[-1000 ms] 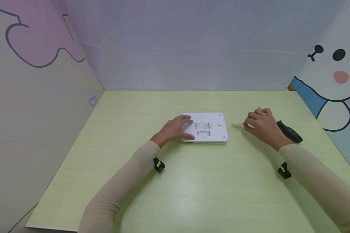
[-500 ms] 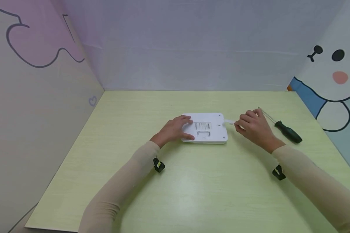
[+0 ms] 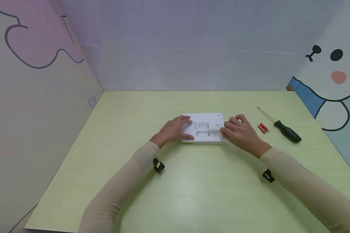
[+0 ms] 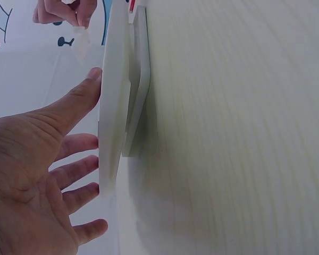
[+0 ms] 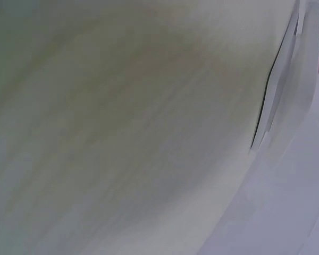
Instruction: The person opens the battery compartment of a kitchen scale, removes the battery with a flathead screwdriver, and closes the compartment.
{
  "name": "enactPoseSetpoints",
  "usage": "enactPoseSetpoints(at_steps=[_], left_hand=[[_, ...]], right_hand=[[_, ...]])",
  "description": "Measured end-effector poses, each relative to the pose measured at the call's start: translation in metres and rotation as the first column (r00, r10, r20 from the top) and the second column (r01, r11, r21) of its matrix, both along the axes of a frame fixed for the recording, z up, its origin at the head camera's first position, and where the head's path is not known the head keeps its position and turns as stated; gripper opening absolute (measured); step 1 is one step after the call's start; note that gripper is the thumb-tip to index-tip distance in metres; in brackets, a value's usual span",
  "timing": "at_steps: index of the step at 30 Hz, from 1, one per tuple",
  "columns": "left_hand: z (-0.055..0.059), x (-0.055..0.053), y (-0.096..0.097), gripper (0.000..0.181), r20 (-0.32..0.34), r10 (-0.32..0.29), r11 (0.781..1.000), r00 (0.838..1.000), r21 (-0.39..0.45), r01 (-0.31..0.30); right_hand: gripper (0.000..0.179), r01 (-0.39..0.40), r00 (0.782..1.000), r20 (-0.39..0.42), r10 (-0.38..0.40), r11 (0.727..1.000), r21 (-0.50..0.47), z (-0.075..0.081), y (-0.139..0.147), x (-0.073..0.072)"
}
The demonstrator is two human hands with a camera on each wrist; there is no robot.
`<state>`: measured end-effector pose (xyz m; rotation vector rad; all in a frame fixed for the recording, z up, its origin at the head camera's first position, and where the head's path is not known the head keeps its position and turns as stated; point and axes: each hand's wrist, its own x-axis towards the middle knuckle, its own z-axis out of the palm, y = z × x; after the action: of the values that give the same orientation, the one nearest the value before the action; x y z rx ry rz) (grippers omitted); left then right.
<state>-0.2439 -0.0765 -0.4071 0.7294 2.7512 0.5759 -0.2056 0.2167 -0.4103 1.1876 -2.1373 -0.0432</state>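
Note:
A flat white device lies on the table with a printed label and a small rectangular battery recess facing up. My left hand rests on its left end, thumb and fingers spread over the surface. Over the device's right side, my right hand pinches a small, pale battery cover between thumb and fingers. That piece hangs close over the device, right of the recess. From the left wrist, the device shows edge-on as two white layers, with my left fingers flat against the upper one.
Two red batteries lie on the table to the right of my right hand. Beyond them is a screwdriver with a dark green handle, its shaft pointing away to the left. Printed walls stand behind and beside the table.
My right hand has moved left with the battery cover, from beside the device to over its right side. The red batteries have come into view. My left hand stays in place.

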Motion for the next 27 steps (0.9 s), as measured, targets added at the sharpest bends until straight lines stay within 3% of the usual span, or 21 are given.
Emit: enactPoseSetpoints(at_steps=[2,6,27], left_hand=[[0.0,0.0,0.0,0.08,-0.002,-0.002,1.0,1.0,-0.001,0.002],[0.0,0.0,-0.001,0.079,-0.008,-0.008,1.0,1.0,-0.003,0.008],[0.001,0.001,-0.001,0.078,-0.002,0.004,1.0,1.0,0.004,-0.004]], right_hand=[[0.009,-0.003,1.0,0.006,0.003,1.0,0.022,-0.001,-0.006,0.001],[0.019,-0.004,1.0,0.019,0.003,0.999,0.043,-0.003,-0.019,0.002],[0.014,0.013,0.999,0.046,-0.018,0.995,0.101,-0.006,-0.049,0.003]])
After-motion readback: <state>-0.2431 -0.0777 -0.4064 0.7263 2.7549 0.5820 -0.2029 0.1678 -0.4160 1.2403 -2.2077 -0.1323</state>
